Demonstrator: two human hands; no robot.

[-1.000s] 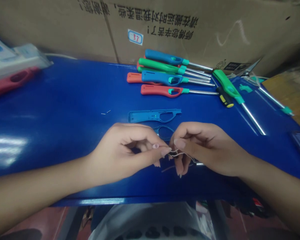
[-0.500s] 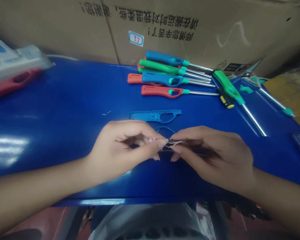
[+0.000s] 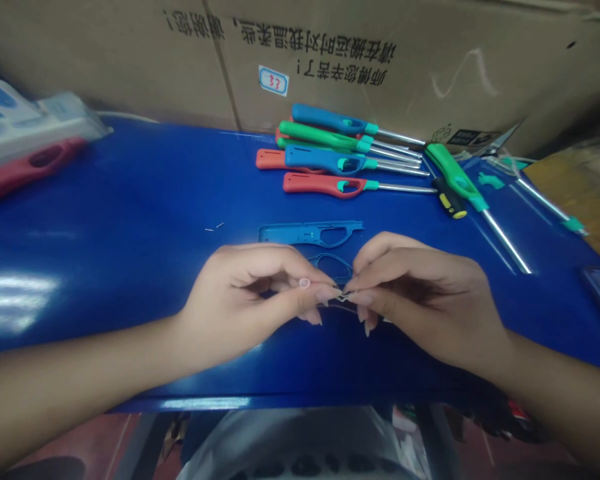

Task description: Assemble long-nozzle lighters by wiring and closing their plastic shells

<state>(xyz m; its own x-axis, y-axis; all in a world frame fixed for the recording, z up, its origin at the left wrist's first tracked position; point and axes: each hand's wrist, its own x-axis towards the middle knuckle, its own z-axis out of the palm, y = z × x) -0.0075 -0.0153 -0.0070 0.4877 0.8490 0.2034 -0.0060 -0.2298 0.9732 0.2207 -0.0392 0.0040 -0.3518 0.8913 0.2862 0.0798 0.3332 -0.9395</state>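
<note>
My left hand (image 3: 253,287) is closed in a pinch on a small part with a pale round end (image 3: 305,283); the rest of it is hidden by the fingers. From its fingertips a thin, bent, pale wire (image 3: 343,298) runs to my right hand (image 3: 430,300), which pinches it between thumb and forefinger. Just beyond the hands lies a blue half-shell of a stick lighter (image 3: 285,233), its hollow side up. Nearer, a second blue shell piece with a loop (image 3: 351,268) is partly covered by the hands.
Several assembled stick lighters (image 3: 325,183) lie in a pile at the back. A green lighter (image 3: 453,170) and a black-yellow screwdriver (image 3: 451,203) are to its right. Two tiny screws (image 3: 219,225) lie left of the shells. A cardboard box (image 3: 130,60) stands behind the blue table (image 3: 130,213).
My right fingers have shifted and re-gripped the wire close to my left fingertips; the loose wire ends that showed before are now hidden. My left hand has barely moved.
</note>
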